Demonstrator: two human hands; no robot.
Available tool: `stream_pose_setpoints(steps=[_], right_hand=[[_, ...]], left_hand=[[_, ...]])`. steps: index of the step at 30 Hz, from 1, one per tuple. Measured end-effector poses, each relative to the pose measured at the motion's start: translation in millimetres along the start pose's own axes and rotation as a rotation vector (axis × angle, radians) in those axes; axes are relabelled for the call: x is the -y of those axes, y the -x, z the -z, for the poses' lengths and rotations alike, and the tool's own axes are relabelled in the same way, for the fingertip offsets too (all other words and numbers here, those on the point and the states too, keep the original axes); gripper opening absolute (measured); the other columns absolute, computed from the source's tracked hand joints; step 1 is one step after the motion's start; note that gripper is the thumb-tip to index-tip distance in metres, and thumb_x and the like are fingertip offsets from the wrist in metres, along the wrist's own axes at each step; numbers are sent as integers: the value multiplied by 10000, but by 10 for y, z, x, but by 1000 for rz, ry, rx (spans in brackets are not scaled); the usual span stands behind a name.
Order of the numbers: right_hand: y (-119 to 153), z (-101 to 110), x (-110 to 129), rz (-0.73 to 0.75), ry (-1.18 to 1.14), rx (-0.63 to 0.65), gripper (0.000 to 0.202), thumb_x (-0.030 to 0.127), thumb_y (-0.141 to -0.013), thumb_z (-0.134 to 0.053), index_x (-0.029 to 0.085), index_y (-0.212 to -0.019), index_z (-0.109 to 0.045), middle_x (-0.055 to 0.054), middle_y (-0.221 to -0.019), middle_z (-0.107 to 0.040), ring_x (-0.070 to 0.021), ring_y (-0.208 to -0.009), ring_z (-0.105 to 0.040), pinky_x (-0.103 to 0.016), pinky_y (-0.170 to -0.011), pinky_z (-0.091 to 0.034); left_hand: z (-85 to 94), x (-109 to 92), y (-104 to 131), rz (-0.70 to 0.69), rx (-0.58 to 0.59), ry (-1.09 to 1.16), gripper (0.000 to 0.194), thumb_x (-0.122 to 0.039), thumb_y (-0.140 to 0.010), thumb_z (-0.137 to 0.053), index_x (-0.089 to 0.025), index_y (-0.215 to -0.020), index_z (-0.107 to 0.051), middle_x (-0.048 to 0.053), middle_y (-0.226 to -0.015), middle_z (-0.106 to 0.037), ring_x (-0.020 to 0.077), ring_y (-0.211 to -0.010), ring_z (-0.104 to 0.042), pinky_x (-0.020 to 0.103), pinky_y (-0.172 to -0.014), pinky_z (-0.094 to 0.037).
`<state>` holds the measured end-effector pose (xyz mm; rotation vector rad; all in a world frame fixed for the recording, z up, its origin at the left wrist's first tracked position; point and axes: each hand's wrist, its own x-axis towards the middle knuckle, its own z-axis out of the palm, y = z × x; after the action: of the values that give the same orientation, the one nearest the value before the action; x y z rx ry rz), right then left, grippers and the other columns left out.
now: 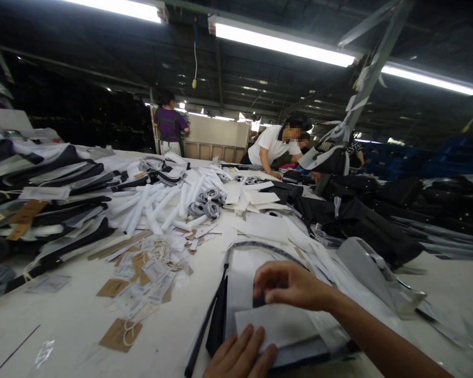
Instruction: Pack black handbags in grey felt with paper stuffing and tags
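My left hand [242, 353] lies palm down, fingers fairly straight with slight gaps, tips on the near edge of the white sheet [276, 325]; my right hand [278, 283] is curled above that sheet's far edge, thumb and fingers partly closed, whether on anything I cannot tell. The sheet lies on the black bag [216, 320], whose thin curved handle [260, 244] arches beyond my right hand. Relative to the bag: brown tags [120, 334] with strings to its left, white rolls [161, 205] farther off and left, grey clear plastic [372, 278] to its right, a person in a white shirt [274, 144] leaning over the table [79, 336] well beyond.
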<state>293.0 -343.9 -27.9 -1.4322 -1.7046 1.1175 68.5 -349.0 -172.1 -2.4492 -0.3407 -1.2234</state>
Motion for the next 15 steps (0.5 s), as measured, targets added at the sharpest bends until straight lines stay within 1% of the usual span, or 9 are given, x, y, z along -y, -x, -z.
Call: stream_pose_setpoints(steps=[1,2,3,4,6,7,9,12,15], right_hand=[[87,-2,6,-32,-63,90,327,470,-816,-706,188,-980,-705,-47,-841,-730,-161,-666,-658,-262,-612,-482],[143,-4,-8,-65,-99,110,337,484,-850,-665,179,-987,-713,-49,-804,-734,-150,-597,-643,-248,-553,-452],[168,-8,-35,-83,-95,57,341,490,-877,-630,174,-964,-723,-48,-776,-734,-138,-545,-620,-239,-514,-424],[166,-17,-68,-73,-54,-34,334,483,-893,-609,175,-928,-734,-47,-773,-735,-132,-528,-604,-240,-506,-417],[110,-61,-124,0,79,-171,259,427,-889,-634,200,-900,-758,-41,-845,-745,-149,-628,-633,-259,-590,-467],[71,-96,-140,41,147,-184,208,392,-879,-657,218,-915,-767,-34,-889,-747,-166,-707,-651,-273,-658,-490],[-6,-186,-151,111,267,-154,169,348,-860,-701,246,-977,-768,-23,-932,-740,-190,-826,-656,-294,-765,-497],[-113,-334,-190,169,425,-145,321,352,-782,-809,240,-1072,-730,-40,-1019,-715,-220,-946,-632,-319,-850,-487],[-222,-448,-299,135,533,-154,487,354,-687,-890,205,-1103,-686,-75,-1097,-675,-250,-1020,-601,-347,-894,-480]], left_hand=[[20,14,0,-21,17,14,317,-238,-1037,-470,-306,-1294,-643,-35,-1265,-698,136,-1105,-693,216,-942,-552],[42,25,0,-31,32,28,325,-254,-1040,-462,-292,-1318,-627,-20,-1284,-689,147,-1134,-680,229,-966,-543],[63,31,2,-25,50,37,336,-264,-1042,-455,-284,-1341,-609,-11,-1306,-677,155,-1166,-663,237,-989,-531],[81,33,5,-14,63,39,346,-265,-1044,-449,-284,-1358,-593,-11,-1321,-667,156,-1187,-650,238,-1003,-521],[101,24,13,15,85,27,360,-255,-1045,-441,-302,-1378,-571,-36,-1334,-658,135,-1197,-640,215,-1022,-498],[101,15,19,35,91,22,364,-244,-1045,-441,-316,-1378,-568,-54,-1333,-657,121,-1194,-640,203,-1033,-484],[82,-9,34,45,90,26,369,-234,-1042,-444,-329,-1377,-567,-75,-1333,-655,107,-1192,-637,192,-1056,-458],[36,-45,57,69,67,36,373,-251,-1047,-432,-343,-1385,-559,-86,-1349,-642,99,-1197,-632,191,-1078,-439],[27,-55,61,106,51,20,365,-262,-1052,-417,-363,-1370,-566,-105,-1344,-643,95,-1186,-637,195,-1057,-462]])
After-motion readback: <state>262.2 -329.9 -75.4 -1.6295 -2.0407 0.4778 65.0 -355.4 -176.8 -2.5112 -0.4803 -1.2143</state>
